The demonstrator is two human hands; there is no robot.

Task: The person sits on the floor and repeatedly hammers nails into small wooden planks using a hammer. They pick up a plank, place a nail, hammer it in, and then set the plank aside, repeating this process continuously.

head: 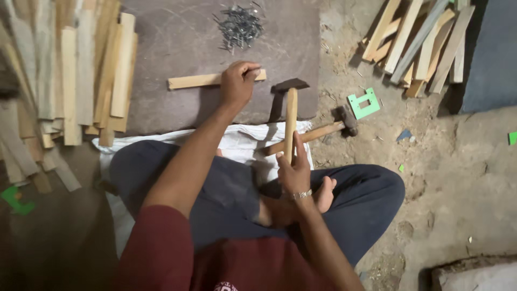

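My left hand [237,82] rests on a short wooden strip [192,81] lying across a dark flat board [177,48], with its fingertips pinched together at the strip's right end, possibly on a nail too small to make out. My right hand [294,171] grips the wooden handle of a hammer [290,114], held upright with its dark head just right of my left hand. I sit cross-legged in dark trousers on a white sack [242,139].
A heap of loose nails [239,25] lies at the board's far edge. A second hammer [338,124] lies on the dirt floor near a green plastic piece [363,103]. Stacks of wooden strips stand at left [75,75] and far right [417,40].
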